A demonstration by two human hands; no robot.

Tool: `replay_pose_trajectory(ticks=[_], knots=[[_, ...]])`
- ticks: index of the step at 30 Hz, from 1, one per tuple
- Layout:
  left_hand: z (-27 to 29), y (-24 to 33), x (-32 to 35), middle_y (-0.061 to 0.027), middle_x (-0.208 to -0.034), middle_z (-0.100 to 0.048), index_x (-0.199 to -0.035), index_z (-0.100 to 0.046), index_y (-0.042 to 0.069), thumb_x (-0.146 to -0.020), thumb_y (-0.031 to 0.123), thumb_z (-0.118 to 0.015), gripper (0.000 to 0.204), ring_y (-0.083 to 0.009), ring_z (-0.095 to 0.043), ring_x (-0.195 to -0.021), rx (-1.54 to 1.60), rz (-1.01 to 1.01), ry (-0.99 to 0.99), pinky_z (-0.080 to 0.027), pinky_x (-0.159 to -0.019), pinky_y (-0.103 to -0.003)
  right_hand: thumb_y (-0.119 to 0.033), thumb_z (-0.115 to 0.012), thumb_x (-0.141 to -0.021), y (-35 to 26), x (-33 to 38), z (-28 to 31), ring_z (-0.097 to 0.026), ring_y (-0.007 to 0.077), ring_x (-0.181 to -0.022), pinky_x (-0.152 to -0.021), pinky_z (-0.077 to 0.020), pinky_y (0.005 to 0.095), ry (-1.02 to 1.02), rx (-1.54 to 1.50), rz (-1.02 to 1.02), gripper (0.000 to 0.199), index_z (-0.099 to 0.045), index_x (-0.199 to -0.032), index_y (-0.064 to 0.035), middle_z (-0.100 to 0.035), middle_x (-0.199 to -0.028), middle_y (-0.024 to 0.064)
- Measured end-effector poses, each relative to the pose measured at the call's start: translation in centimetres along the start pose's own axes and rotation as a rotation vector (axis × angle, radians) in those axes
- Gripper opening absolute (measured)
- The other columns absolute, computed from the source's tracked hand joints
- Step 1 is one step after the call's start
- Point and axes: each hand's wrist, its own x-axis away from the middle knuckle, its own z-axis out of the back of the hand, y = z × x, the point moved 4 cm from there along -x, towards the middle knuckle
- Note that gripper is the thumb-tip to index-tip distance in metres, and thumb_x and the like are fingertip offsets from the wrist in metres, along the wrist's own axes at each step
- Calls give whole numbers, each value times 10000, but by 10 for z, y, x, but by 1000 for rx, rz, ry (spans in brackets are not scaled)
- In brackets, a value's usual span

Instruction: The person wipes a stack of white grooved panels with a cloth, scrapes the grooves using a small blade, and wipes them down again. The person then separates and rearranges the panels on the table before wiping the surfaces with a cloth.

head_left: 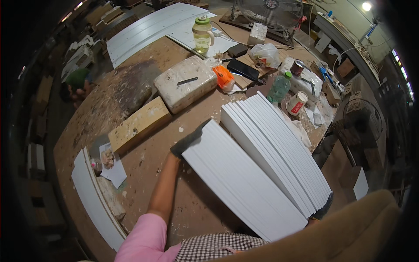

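Two groups of long white boards lie side by side in front of me. My left hand, in a dark glove, is closed round the far left corner of the nearer group of white boards. Fine lines run along the length of that group. The farther group of white boards is fanned, its several edges showing. At the near right end of the boards my right hand, also in a dark glove, grips their edge. Its fingers are partly hidden behind the boards.
Beyond lie a wooden block, a plastic-wrapped block with a dark blade, and a phone. A green-capped bottle and a paper cup stand close to the boards. A fan stands at the back. Someone in green crouches far left.
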Motion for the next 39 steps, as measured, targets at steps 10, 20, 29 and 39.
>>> replay_pose_trajectory(ticks=[10, 20, 29, 39], knots=[[-10, 116, -126, -85, -1362, -516, -1324, -490, 21, -1042, 402, -262, 526, -192, -473, -1260, -5, -272, -179, -344, -1091, -358, -326, -414, -996, 1, 4, 25, -497, 228, -1215, -1037, -400, 393, -61, 73, 133, 458, -470, -1329, -17, -528, -1322, 100], [-129, 48, -265, -38, -1185, -582, -1425, -377, 55, -1025, 265, -382, 451, -72, -538, -1024, -259, -31, -632, -471, -851, -241, -220, -397, -995, -15, 23, 17, -491, 276, -1216, -1041, -396, 416, -113, 922, 539, 414, -447, -1335, 12, -493, -1345, 149], [-33, -35, -266, -27, -1157, -589, -1362, -456, 64, -1018, 220, -385, 384, -54, -529, -1004, -436, -98, -575, -468, -835, -225, -212, -391, -996, 7, -3, -9, -491, 281, -1216, -1044, -394, 421, -150, 628, 348, 411, -448, -1331, 19, -492, -1342, 158], [-28, 27, -113, -49, -1248, -533, -1358, -422, 42, -1008, 210, -409, 388, -133, -473, -1152, -252, -291, -289, -361, -1026, -282, -204, -384, -997, 7, -18, -49, -491, 288, -1216, -1048, -391, 426, -277, 621, 289, 407, -448, -1327, 26, -492, -1339, 169]])
